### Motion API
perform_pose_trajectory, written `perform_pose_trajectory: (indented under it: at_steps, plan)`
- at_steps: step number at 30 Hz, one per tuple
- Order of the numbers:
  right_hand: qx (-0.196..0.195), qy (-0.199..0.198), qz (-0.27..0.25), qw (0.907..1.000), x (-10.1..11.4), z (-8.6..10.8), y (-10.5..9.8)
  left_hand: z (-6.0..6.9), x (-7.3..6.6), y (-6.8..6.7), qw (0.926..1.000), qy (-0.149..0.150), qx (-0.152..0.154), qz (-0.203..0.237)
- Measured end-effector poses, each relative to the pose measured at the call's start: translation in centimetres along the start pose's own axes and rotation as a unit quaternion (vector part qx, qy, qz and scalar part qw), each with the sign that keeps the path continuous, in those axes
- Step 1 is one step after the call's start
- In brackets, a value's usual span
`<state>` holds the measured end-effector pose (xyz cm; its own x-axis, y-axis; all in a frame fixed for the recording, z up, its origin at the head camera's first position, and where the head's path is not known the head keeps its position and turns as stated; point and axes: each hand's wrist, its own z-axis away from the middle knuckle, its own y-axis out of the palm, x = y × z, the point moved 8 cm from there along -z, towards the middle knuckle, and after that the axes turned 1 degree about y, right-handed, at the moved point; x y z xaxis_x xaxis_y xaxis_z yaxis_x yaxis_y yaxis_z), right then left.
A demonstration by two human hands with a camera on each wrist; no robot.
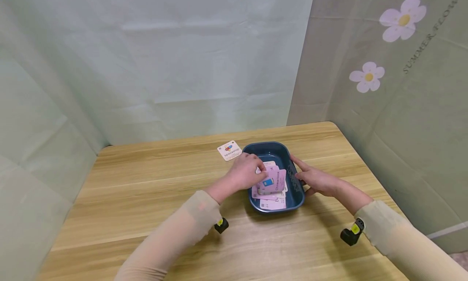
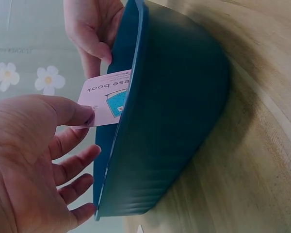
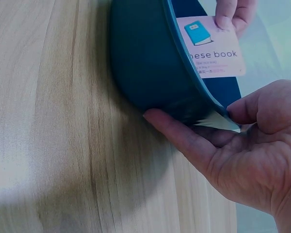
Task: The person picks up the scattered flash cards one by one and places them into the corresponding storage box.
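Note:
A dark blue plastic basin stands on the table with several pink and white picture cards lying in it. Over its inside my left hand pinches a pink "Chinese book" flashcard between thumb and index finger; the left wrist view shows the card partly behind the rim. My right hand grips the basin's right side. In the right wrist view the thumb of my right hand lies at the rim, with the fingers along the outer wall.
A white "spaceship" card lies on the wooden table, just beyond the basin's far left corner. Pale curtains hang behind the table, and a flower-printed curtain is on the right.

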<state>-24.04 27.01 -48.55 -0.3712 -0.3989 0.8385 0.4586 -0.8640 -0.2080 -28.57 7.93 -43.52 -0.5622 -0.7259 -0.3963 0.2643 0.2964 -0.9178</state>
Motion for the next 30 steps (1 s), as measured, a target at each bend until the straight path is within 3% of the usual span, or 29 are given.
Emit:
perform_pose_trajectory:
  at_steps: [23, 30]
  plan:
    - [-0.003, -0.001, 0.007, 1.0000, 0.0, 0.1, 0.1, -0.7, -1.0, 1.1, 0.9993, 0.007, 0.019, -0.033]
    - [-0.003, -0.001, 0.003, 1.0000, 0.0, -0.1, 0.1, -0.9, -1.1, 1.1, 0.9988, 0.007, 0.012, -0.047]
